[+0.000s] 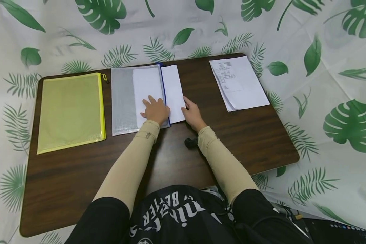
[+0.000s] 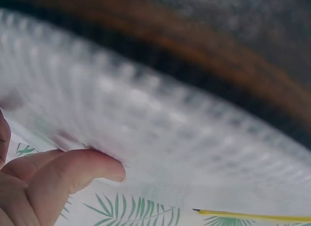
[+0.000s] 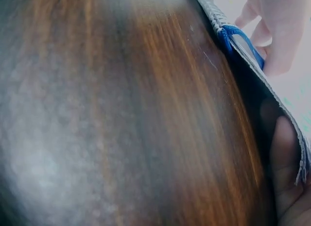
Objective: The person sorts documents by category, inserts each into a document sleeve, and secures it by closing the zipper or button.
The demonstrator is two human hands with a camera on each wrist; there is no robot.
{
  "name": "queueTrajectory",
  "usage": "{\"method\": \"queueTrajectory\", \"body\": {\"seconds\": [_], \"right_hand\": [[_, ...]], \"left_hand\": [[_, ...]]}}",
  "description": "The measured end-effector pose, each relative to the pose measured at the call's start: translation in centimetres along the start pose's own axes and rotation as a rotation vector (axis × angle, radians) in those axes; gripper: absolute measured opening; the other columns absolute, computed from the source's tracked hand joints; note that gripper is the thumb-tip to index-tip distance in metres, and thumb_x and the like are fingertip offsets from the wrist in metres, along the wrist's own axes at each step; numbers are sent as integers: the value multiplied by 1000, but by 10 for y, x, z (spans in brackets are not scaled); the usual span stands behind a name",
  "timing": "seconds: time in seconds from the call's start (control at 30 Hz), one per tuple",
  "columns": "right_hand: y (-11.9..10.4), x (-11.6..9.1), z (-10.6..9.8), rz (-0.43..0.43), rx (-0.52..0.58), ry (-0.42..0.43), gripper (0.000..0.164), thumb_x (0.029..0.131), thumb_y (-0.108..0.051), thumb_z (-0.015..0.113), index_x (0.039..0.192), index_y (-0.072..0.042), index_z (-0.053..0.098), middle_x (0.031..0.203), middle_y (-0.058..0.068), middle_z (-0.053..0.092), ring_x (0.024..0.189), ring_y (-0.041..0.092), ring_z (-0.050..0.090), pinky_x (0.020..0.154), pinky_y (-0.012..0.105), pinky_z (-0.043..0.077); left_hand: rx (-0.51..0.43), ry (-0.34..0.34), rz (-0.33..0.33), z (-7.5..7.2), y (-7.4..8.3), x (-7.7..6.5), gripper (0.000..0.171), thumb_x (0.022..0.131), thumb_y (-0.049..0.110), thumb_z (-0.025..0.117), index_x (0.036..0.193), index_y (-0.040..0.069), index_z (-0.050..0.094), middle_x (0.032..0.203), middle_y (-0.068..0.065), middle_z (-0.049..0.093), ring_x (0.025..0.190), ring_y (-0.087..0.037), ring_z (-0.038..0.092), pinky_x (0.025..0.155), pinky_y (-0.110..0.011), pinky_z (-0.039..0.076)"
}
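A clear mesh zip pouch (image 1: 122, 105) with a blue zipper edge lies in the middle of the table. A stack of white paper sheets (image 1: 174, 91) sits partly inside it and sticks out past the blue edge on the right. My left hand (image 1: 156, 111) rests on top of the pouch, fingers spread, over the sheets inside. With my right hand (image 1: 193, 115) I pinch the right edge of the sheets. In the right wrist view, the thumb (image 3: 285, 153) lies against the slightly raised layered sheets, near the blue zipper (image 3: 226, 36).
A yellow zip pouch (image 1: 71, 112) lies at the table's left. Another stack of papers (image 1: 244, 84), its top sheet printed with a drawing, lies at the right. A small black object (image 1: 190, 143) is below my right wrist on the brown table (image 1: 79, 183).
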State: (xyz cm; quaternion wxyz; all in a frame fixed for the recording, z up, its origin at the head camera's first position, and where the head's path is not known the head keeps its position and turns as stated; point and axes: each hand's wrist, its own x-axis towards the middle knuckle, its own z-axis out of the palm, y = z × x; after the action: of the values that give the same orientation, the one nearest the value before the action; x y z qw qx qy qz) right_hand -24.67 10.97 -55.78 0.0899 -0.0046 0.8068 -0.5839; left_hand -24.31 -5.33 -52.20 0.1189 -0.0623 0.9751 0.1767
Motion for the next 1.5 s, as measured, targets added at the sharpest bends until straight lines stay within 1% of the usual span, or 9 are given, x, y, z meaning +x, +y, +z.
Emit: {"method": "queueTrajectory", "body": {"seconds": [0.27, 0.53, 0.6, 0.8, 1.03, 1.13, 1.27, 1.37, 1.5], "right_hand": [[-1, 1, 5, 10, -42, -25, 58, 99, -7, 51, 152, -19, 31, 138, 12, 55, 116, 17, 59, 91, 31, 51], [0, 1, 4, 8, -44, -22, 57, 99, -9, 51, 152, -17, 32, 142, 14, 51, 124, 19, 54, 95, 33, 49], [1, 0, 4, 14, -44, -22, 57, 99, -9, 52, 152, -18, 32, 142, 14, 51, 123, 19, 55, 95, 32, 49], [1, -3, 4, 21, -25, -18, 57, 99, -7, 51, 152, -17, 32, 134, 14, 59, 107, 21, 62, 85, 32, 51], [-3, -2, 5, 21, -28, -24, 58, 99, -8, 51, 152, -19, 31, 139, 13, 54, 114, 18, 60, 89, 31, 51], [-3, -3, 8, 11, -30, -38, 58, 100, -8, 50, 153, -18, 30, 136, 13, 57, 105, 20, 63, 85, 31, 52], [-2, -4, 11, -28, -43, -66, 58, 100, -7, 49, 153, -15, 29, 131, 13, 61, 94, 21, 65, 80, 31, 52], [-3, -5, 12, -38, -38, -68, 57, 100, -7, 49, 153, -15, 28, 131, 13, 61, 97, 21, 65, 82, 32, 53], [-2, -4, 12, -19, -36, -66, 58, 100, -9, 50, 153, -18, 29, 135, 13, 57, 105, 20, 64, 86, 33, 52]], "left_hand": [[8, 11, -1, 1, -2, 1, 60, 97, 43, 44, 144, 6, 42, 158, -28, 11, 141, -54, 8, 90, -76, 35], [3, 17, -7, 1, -2, 0, 60, 97, 44, 44, 144, 6, 43, 158, -27, 13, 142, -53, 10, 90, -75, 36], [-1, 15, -8, 2, -2, -1, 60, 97, 44, 44, 144, 6, 43, 158, -27, 13, 142, -53, 10, 91, -74, 36], [3, -6, -14, 4, -2, -1, 61, 98, 44, 42, 145, 7, 41, 158, -26, 11, 142, -52, 9, 93, -74, 35], [13, 10, -3, 3, -2, 2, 60, 98, 44, 43, 145, 7, 42, 158, -27, 12, 142, -53, 9, 91, -75, 35], [10, 8, -2, 4, -2, 2, 60, 98, 44, 43, 145, 7, 41, 158, -27, 11, 142, -54, 8, 91, -75, 34], [14, 11, 6, 4, -2, 1, 60, 98, 44, 42, 145, 7, 42, 157, -28, 12, 141, -54, 9, 90, -75, 35], [17, 15, 12, 3, -2, 0, 59, 98, 44, 42, 144, 6, 43, 157, -28, 13, 141, -54, 11, 90, -74, 37], [17, 12, 4, 2, -2, -2, 60, 98, 44, 42, 144, 6, 42, 158, -27, 13, 142, -53, 11, 90, -74, 37]]}}
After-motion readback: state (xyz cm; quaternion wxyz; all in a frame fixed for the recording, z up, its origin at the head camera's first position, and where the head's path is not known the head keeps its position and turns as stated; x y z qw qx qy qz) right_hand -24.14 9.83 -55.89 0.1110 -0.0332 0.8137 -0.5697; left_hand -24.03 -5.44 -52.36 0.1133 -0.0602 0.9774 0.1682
